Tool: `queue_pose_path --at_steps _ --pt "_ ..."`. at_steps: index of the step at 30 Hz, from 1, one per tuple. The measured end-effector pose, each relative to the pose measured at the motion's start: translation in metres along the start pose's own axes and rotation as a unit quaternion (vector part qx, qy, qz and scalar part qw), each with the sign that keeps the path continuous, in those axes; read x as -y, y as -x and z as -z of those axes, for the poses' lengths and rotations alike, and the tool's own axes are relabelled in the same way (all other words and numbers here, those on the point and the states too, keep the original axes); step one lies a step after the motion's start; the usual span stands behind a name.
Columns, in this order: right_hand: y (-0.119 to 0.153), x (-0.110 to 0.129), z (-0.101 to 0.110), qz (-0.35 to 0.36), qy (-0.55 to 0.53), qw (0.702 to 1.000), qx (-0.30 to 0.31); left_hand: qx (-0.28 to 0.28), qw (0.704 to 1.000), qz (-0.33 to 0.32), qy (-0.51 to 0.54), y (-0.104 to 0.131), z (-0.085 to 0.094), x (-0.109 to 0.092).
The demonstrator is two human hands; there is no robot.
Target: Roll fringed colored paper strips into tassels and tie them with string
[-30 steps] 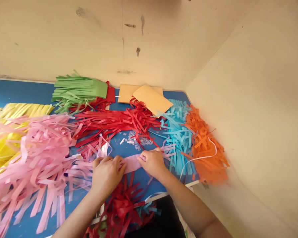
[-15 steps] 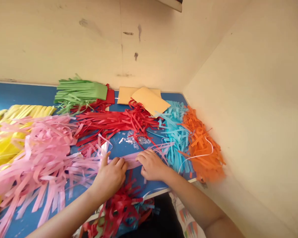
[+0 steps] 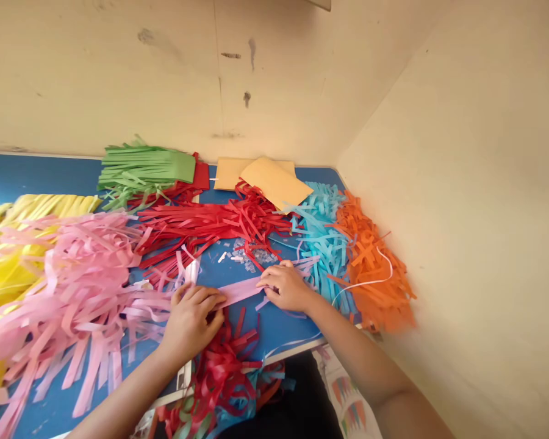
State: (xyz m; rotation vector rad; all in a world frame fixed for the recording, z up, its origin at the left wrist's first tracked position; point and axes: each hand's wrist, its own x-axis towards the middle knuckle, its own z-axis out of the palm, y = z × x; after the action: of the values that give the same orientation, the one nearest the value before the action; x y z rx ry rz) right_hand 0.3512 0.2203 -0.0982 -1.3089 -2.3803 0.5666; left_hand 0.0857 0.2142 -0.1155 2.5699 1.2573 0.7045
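A strip of pink-lilac tissue paper (image 3: 240, 291) with fringed ends is stretched between my two hands just over the blue table. My left hand (image 3: 193, 317) has its fingers closed on the strip's left part, thumb underneath. Its right part is pinched by my right hand (image 3: 287, 285), and fringe sticks out beyond those fingers. Left of my left hand lies a heap of pink paper fringe (image 3: 89, 268). Light blue fringe (image 3: 322, 238) lies just past my right hand. Small clear plastic bits (image 3: 244, 256) are scattered behind the strip.
Red fringe (image 3: 201, 219) crosses the middle of the blue table (image 3: 293, 329). Green fringe (image 3: 150, 166) and folded orange-yellow paper (image 3: 277, 183) lie near the wall, yellow fringe (image 3: 9, 268) at left, orange fringe (image 3: 375, 268) at right. A red bundle (image 3: 222, 378) hangs at the front edge.
My hands have moved apart, the left one leftward and the right one slightly rightward. More of the pink-lilac strip shows between them, lying flatter.
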Motion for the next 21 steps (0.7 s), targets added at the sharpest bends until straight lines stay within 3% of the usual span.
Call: queue_pose_path --at_steps 5,15,21 --pt "0.002 0.001 -0.002 -0.002 0.023 1.0 0.0 -0.009 1.0 0.017 0.007 0.002 -0.003 0.007" --pt "-0.015 0.012 -0.018 -0.135 0.094 0.986 -0.022 0.02 0.992 0.082 -0.089 -0.013 0.004 -0.001" --pt "-0.022 0.012 -0.027 -0.156 0.113 0.981 -0.03 0.049 0.986 0.082 -0.136 -0.024 0.005 -0.004"
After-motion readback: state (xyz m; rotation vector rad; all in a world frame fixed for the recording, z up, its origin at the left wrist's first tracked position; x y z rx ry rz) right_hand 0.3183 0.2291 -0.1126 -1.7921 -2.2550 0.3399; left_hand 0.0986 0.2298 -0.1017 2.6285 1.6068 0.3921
